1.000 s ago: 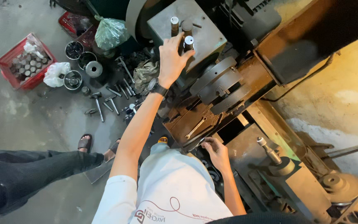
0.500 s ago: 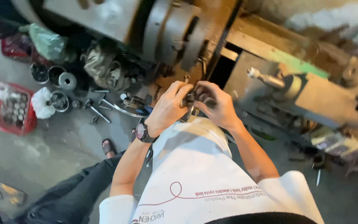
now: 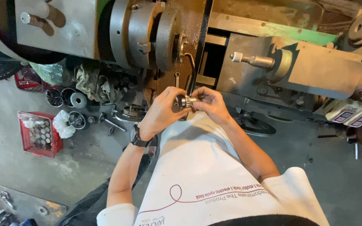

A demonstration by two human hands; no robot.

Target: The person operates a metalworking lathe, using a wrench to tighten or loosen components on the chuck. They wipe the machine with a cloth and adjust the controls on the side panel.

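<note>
Both my hands meet in front of my chest around a small shiny metal cylindrical part (image 3: 186,101). My left hand (image 3: 161,112), with a dark watch on its wrist, wraps the part's left end. My right hand (image 3: 208,102) pinches the part's right end with fingertips. The part sits just below the big round chuck (image 3: 145,31) of a worn metal lathe (image 3: 273,62). To the right, the lathe's tailstock spindle (image 3: 252,60) points toward the chuck.
On the concrete floor at left lie a red crate (image 3: 38,134) of metal pieces, round tins, loose tools, rags and plastic bags. A handwheel (image 3: 254,125) sits below the lathe bed. Small boxes (image 3: 355,117) rest at the right.
A second ago my left hand reached up to a lever on the lathe head. It has come down to join my right hand on the small metal part, and my view has shifted.
</note>
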